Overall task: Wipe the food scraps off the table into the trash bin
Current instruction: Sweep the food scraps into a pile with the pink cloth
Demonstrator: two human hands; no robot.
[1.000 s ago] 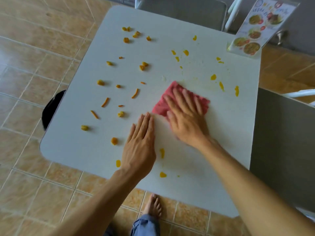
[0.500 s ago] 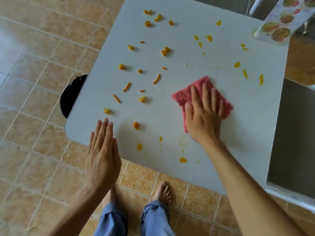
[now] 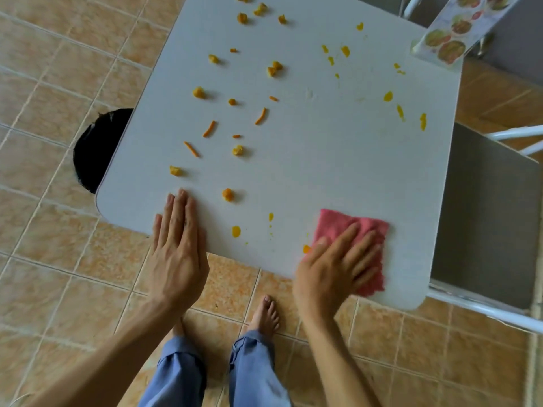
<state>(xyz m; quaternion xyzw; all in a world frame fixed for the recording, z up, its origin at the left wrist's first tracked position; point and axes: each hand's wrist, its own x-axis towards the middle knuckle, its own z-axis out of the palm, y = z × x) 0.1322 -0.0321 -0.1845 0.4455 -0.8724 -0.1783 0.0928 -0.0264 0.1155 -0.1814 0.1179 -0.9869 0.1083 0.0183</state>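
A white square table (image 3: 308,160) carries several orange food scraps (image 3: 228,194) and yellow smears, mostly on its left and far parts. My right hand (image 3: 332,268) lies flat on a pink cloth (image 3: 367,233) at the near right edge, fingers spread, pressing it down. A small orange scrap (image 3: 306,248) sits just left of the cloth. My left hand (image 3: 177,248) rests flat over the near left edge, fingers together, holding nothing. A black trash bin (image 3: 97,148) shows partly from under the table's left edge.
A menu card stand (image 3: 452,33) is at the far right corner. A grey chair (image 3: 482,218) with a white frame is right of the table. My bare feet (image 3: 266,315) and blue trouser legs are below the near edge on tan floor tiles.
My right hand has dragged the pink cloth from the table's middle to the near right edge. My left hand left the tabletop, then came to rest at the near left edge.
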